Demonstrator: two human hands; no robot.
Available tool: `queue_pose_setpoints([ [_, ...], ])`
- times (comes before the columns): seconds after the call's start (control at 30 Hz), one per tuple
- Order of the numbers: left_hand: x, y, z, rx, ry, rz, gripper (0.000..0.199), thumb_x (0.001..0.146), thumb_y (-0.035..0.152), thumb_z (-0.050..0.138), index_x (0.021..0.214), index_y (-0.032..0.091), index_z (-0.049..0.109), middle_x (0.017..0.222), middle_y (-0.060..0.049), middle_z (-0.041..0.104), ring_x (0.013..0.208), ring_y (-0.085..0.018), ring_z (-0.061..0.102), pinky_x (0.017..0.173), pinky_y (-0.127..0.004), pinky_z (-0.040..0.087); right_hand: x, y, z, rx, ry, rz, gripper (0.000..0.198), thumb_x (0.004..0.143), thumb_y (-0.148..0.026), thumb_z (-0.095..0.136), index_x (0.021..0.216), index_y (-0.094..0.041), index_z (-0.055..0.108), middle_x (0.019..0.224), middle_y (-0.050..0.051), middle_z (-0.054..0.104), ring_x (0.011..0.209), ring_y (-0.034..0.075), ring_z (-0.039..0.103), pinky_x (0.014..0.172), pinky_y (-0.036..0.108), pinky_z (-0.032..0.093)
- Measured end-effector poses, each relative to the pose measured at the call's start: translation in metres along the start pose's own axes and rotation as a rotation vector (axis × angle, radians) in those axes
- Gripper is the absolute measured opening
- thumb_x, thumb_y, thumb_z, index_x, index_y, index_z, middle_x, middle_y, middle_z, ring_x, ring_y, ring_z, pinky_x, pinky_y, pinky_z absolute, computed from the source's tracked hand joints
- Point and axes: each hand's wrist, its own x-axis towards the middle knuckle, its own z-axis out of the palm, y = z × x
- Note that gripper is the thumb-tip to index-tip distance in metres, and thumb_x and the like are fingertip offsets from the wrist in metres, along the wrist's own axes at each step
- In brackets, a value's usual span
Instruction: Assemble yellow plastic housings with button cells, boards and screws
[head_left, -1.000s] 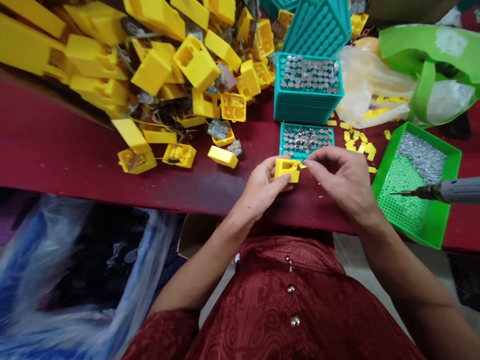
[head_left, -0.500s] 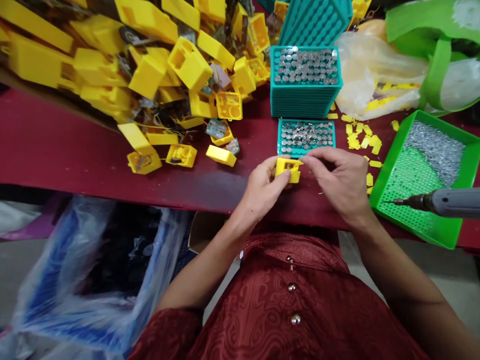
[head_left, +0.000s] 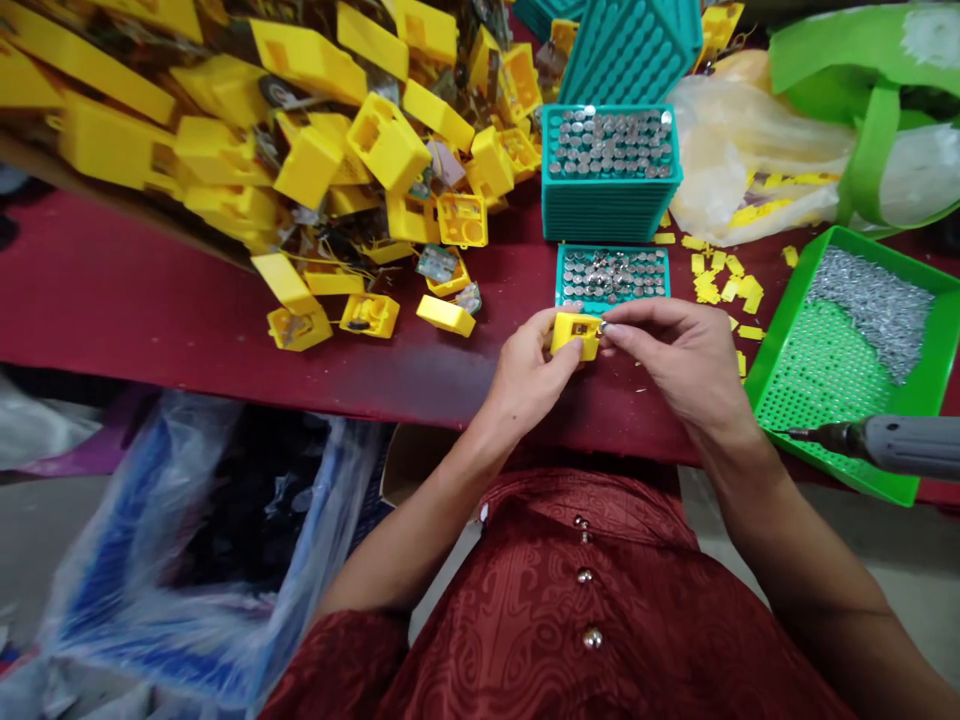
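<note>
My left hand (head_left: 534,368) is closed around a small yellow plastic housing (head_left: 565,334), its thumb on the face that has a small rectangular opening. At the right edge of the housing, my right hand (head_left: 675,350) pinches a small, shiny button cell (head_left: 602,327) between thumb and fingertips. Just beyond both hands lies a teal tray (head_left: 661,262) with rows of button cells. Behind it rises a stack of teal trays (head_left: 611,210), the top one also holding cells.
Many yellow housings (head_left: 307,165) with wires and circuit boards are piled at the left. Small yellow covers (head_left: 731,288) lie scattered right of the trays. A green basket (head_left: 919,420) holds screws, with a grey electric screwdriver (head_left: 911,443) over it. A plastic-lined blue crate (head_left: 112,600) stands below left.
A shiny cell now shows in my right fingertips beside the housing, where a small yellow piece was seen before. The view has shifted slightly.
</note>
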Motion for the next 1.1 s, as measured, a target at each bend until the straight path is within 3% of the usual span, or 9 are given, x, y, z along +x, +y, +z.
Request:
queue_pose_setpoints([
  [0.13, -0.003, -0.001, 0.006, 0.119, 0.026, 0.084, 0.037, 0.091, 0.018, 0.07, 0.128, 0.021, 0.075, 0.125, -0.008, 0.081, 0.109, -0.022, 0.074, 0.098, -0.034, 0.06, -0.001, -0.001, 0.011, -0.115, 0.018, -0.057, 0.008, 0.081, -0.023, 0.076, 0.086, -0.019, 0.079, 0.085, 0.001, 0.078, 0.074, 0.013, 0.069, 0.077, 0.03, 0.061],
  [0.3, -0.013, 0.006, 0.007, 0.303, 0.044, 0.171, 0.042, 0.093, 0.02, 0.069, 0.134, 0.019, 0.072, 0.119, -0.009, 0.082, 0.103, -0.024, 0.074, 0.099, -0.038, 0.057, 0.003, -0.005, 0.02, -0.415, 0.041, -0.13, 0.011, 0.076, -0.012, 0.071, 0.08, -0.019, 0.063, 0.078, -0.002, 0.068, 0.068, 0.01, 0.057, 0.07, 0.027, 0.048],
  [0.47, -0.009, 0.004, -0.001, 0.027, -0.035, 0.049, 0.04, 0.088, 0.019, 0.071, 0.128, 0.017, 0.071, 0.121, -0.009, 0.081, 0.104, -0.02, 0.075, 0.094, -0.032, 0.06, 0.01, -0.004, 0.006, -0.438, 0.0, -0.178, 0.016, 0.081, -0.021, 0.075, 0.079, -0.021, 0.059, 0.075, -0.002, 0.062, 0.068, 0.012, 0.051, 0.066, 0.028, 0.043],
  [0.57, -0.005, 0.006, -0.005, -0.122, -0.048, -0.022, 0.036, 0.087, 0.025, 0.072, 0.122, 0.015, 0.07, 0.118, -0.01, 0.081, 0.099, -0.019, 0.076, 0.082, -0.028, 0.063, 0.013, -0.002, -0.008, -0.411, 0.113, -0.203, 0.014, 0.091, -0.032, 0.072, 0.085, -0.024, 0.062, 0.081, 0.002, 0.067, 0.073, 0.015, 0.056, 0.067, 0.031, 0.047],
  [0.67, -0.004, 0.009, -0.01, -0.165, -0.015, -0.074, 0.032, 0.087, 0.03, 0.07, 0.116, 0.015, 0.07, 0.109, -0.01, 0.082, 0.088, -0.018, 0.077, 0.068, -0.026, 0.062, 0.017, 0.001, -0.015, -0.51, 0.179, -0.262, 0.008, 0.094, -0.029, 0.067, 0.088, -0.025, 0.064, 0.088, 0.004, 0.072, 0.078, 0.018, 0.061, 0.074, 0.034, 0.051],
  [0.8, -0.001, 0.012, -0.023, -0.224, 0.089, -0.108, 0.031, 0.082, 0.033, 0.072, 0.11, 0.018, 0.071, 0.1, -0.007, 0.081, 0.085, -0.019, 0.077, 0.066, -0.027, 0.062, 0.027, 0.011, -0.006, -0.762, 0.065, -0.366, 0.009, 0.095, -0.018, 0.063, 0.091, -0.022, 0.071, 0.098, 0.007, 0.075, 0.095, 0.022, 0.067, 0.091, 0.039, 0.053],
  [0.9, 0.002, 0.011, -0.031, -0.247, 0.143, -0.08, 0.031, 0.08, 0.035, 0.075, 0.107, 0.019, 0.072, 0.098, -0.006, 0.08, 0.086, -0.018, 0.075, 0.067, -0.026, 0.061, 0.032, 0.021, 0.008, -0.946, -0.021, -0.373, 0.017, 0.098, -0.016, 0.061, 0.096, -0.021, 0.076, 0.102, 0.01, 0.073, 0.102, 0.025, 0.065, 0.093, 0.04, 0.051],
  [1.1, 0.002, 0.009, -0.028, -0.236, 0.095, -0.087, 0.034, 0.079, 0.032, 0.078, 0.11, 0.019, 0.072, 0.097, -0.005, 0.078, 0.083, -0.016, 0.071, 0.064, -0.023, 0.058, 0.041, 0.038, 0.023, -1.076, -0.036, -0.321, 0.023, 0.105, -0.023, 0.056, 0.095, -0.019, 0.077, 0.103, 0.013, 0.07, 0.105, 0.028, 0.061, 0.094, 0.042, 0.05],
])
